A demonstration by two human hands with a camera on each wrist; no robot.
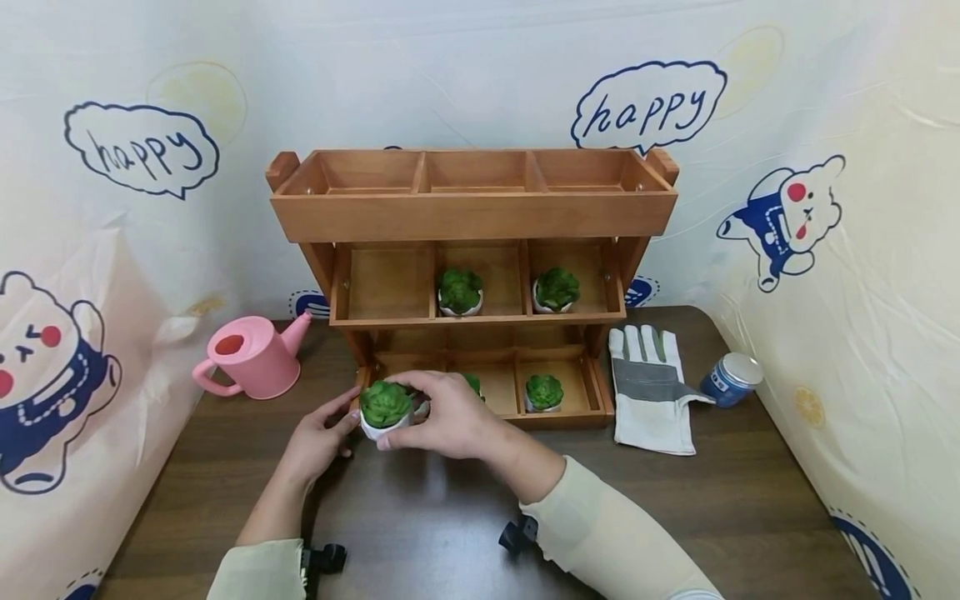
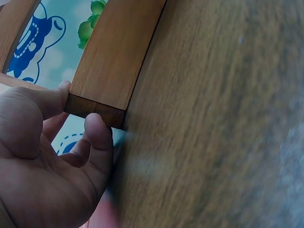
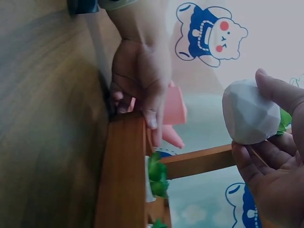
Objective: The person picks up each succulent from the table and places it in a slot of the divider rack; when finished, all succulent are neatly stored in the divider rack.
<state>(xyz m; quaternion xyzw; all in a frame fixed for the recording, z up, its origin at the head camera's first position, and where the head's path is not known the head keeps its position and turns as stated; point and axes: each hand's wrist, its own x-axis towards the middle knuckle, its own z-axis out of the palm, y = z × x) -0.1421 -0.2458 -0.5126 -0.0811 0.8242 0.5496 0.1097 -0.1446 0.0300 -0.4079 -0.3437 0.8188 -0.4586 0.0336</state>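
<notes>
My right hand [image 1: 453, 417] holds a small potted succulent [image 1: 385, 406] between thumb and fingers, above the front left of a three-tier wooden planter shelf [image 1: 472, 218]. In the right wrist view the faceted white pot [image 3: 249, 114] shows its underside, gripped by the right hand [image 3: 280, 175]. The left hand [image 1: 318, 442] is at the front left corner of the bottom tier. Its thumb and finger pinch the end of the front board [image 2: 111, 61] in the left wrist view. One bottom-tier succulent [image 1: 474, 383] is partly hidden behind the right hand; another [image 1: 543, 392] sits right of it.
Two succulents, one central [image 1: 460, 290] and one right [image 1: 556, 288], occupy the middle tier. A pink watering can [image 1: 258, 358] stands left of the shelf. To the right lie white-and-grey gloves [image 1: 651, 387] beside a blue tin [image 1: 732, 379]. Patterned cloth hangs around the dark wooden table [image 1: 435, 533].
</notes>
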